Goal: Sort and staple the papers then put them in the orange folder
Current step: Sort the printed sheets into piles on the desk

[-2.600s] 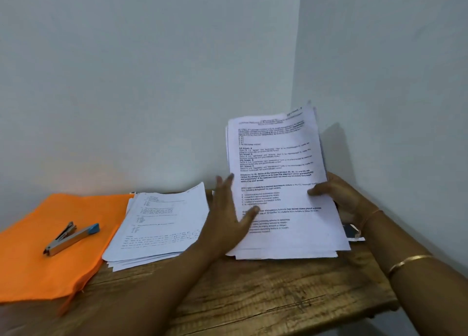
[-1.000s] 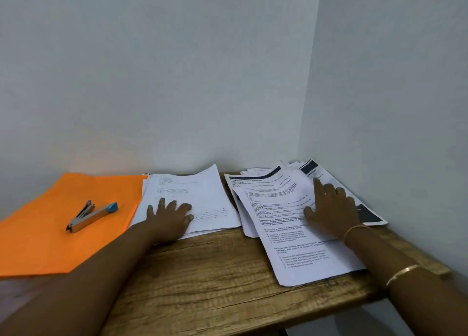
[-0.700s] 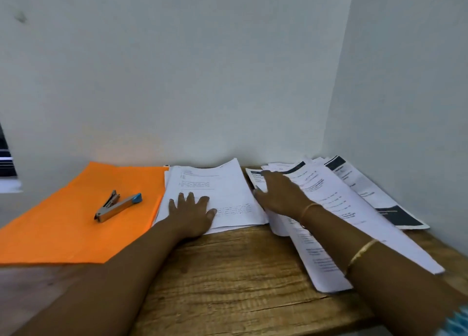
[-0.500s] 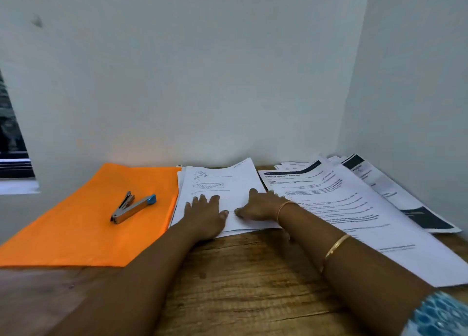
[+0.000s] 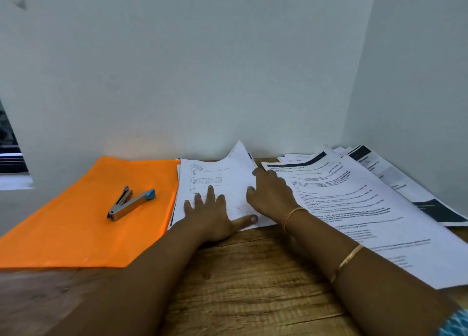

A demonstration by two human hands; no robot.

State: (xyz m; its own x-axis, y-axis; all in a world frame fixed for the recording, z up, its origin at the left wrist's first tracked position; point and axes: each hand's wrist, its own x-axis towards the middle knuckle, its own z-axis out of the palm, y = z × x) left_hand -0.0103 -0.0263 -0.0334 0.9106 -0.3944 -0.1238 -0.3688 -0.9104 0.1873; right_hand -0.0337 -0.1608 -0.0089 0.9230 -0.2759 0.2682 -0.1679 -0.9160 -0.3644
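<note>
We moved our right hand over to the middle pile beside the orange folder and pinched up its top sheet, left hand spread flat on it, so we were still sorting.

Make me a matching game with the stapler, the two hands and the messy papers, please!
Things:
1. stapler
2. left hand
3. right hand
4. spread papers

Places or states:
A. fanned out by the right wall
B. holds up one edge of the middle papers
C. lies on the orange folder
D. flat on the middle papers

Pairs: 1-C, 2-D, 3-B, 4-A.
</note>
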